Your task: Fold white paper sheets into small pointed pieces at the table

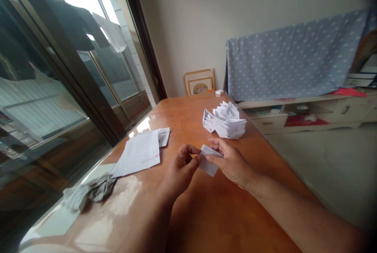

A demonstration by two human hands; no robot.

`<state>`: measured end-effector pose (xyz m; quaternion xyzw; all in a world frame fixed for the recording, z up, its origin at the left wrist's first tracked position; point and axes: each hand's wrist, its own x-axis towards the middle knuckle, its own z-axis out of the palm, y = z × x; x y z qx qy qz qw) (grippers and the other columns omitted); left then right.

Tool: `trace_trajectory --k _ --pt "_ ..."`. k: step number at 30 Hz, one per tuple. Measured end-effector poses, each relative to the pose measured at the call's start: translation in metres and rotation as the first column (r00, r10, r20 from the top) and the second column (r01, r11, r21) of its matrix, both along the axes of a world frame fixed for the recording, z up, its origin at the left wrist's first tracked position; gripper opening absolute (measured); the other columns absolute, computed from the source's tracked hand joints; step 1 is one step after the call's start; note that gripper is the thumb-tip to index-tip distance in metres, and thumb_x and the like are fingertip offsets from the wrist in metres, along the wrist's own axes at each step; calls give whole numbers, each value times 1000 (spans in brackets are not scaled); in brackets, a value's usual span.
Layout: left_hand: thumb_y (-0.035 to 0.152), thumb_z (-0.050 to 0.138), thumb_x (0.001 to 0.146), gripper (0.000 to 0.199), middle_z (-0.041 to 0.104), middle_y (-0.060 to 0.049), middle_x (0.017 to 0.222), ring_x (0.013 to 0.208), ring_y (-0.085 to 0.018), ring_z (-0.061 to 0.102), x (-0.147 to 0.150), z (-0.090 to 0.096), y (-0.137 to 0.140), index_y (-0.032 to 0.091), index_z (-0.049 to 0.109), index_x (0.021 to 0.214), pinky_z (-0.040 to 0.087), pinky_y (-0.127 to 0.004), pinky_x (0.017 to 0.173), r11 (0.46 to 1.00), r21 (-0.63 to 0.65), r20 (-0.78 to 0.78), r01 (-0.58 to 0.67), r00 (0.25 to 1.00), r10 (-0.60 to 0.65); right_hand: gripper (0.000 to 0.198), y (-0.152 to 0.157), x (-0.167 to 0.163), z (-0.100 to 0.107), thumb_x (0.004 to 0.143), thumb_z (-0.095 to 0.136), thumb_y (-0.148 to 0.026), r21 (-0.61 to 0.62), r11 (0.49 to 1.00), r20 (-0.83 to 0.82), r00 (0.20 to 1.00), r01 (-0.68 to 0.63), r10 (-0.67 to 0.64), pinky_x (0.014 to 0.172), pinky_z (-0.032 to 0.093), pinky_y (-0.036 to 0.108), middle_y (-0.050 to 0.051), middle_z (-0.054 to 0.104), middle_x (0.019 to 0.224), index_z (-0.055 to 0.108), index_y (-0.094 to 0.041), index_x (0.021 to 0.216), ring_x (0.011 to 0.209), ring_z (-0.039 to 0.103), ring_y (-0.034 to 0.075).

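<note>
A small folded piece of white paper [209, 168] is held between my two hands above the wooden table [188, 111]. My left hand [184, 166] pinches its left edge between thumb and fingers. On the other side, my right hand [228, 161] grips the paper, thumb in front and fingers behind. Just beyond my right hand stands a stack of folded paper boats [226, 125], nested together, with faint red and dark marks. To the left lie lined paper sheets [141, 153] bearing writing.
Crumpled grey cloths [101, 187] lie at the table's left edge, near the glass sliding door [59, 68]. A small white box [219, 92] sits at the far end, before framed pictures [200, 82] against the wall. Right of the table, a dotted blue cloth [288, 57] hangs above a low cabinet [350, 108].
</note>
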<state>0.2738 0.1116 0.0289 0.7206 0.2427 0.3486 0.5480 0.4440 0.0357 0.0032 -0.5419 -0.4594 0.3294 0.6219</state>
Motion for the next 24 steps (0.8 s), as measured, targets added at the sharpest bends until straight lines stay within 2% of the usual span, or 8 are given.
trace_trajectory --k 4,7,10,14,16,19,21,24 --pt "34 76 84 35 56 1 81 67 -10 46 -3 1 3 21 59 112 36 -23 60 993 59 -31 -103 994 105 54 -2 -3 4 83 71 -29 26 999 6 1000 -29 29 94 54 41 11 65 124 51 -22 133 113 65 26" --pt "35 75 85 35 63 -6 102 85 -15 56 -2 3 4 18 62 113 44 -26 73 1000 -3 -18 -9 1000 9 54 -4 -6 6 84 72 -30 40 997 30 998 -65 64 94 54 40 9 65 124 51 -23 132 111 65 25" --pt "35 71 88 30 66 -8 101 89 -18 61 -1 5 3 16 63 110 46 -29 78 984 -136 44 117 993 -112 53 -5 -8 5 83 72 -32 37 995 52 994 -94 92 92 54 39 9 65 125 53 -23 132 112 65 25" --pt "33 73 87 29 68 -8 97 85 -17 63 -1 8 0 14 62 105 46 -28 76 950 -257 115 178 981 -153 53 -6 -8 7 84 73 -37 -14 995 101 989 -103 104 84 55 36 10 66 121 55 -21 131 102 66 23" --pt "33 73 87 29 67 -7 94 80 -15 62 -1 9 -1 14 61 105 46 -26 72 944 -277 117 180 981 -153 44 -8 -7 11 86 71 -37 -40 988 117 981 -150 154 81 54 33 8 68 115 60 -19 124 99 65 22" --pt "33 73 86 28 64 -4 86 70 -11 57 -2 10 -2 14 61 103 42 -23 63 948 -276 94 158 986 -137 24 -9 -5 14 90 65 -39 -63 972 133 963 -226 233 70 50 28 4 70 94 68 -17 100 84 64 18" --pt "32 72 87 24 62 -2 82 69 -11 55 -2 9 -2 14 62 98 42 -23 62 954 -257 86 155 987 -137 22 -9 -5 14 91 63 -38 -61 978 188 960 -198 206 64 46 26 1 67 81 67 -16 87 74 60 15" --pt "27 69 87 15 60 0 81 73 -11 54 -3 6 1 15 61 91 43 -24 69 976 -170 87 139 988 -126 18 -9 -6 11 91 63 -32 4 997 357 931 -81 74 62 43 26 0 65 76 67 -18 81 70 57 14"
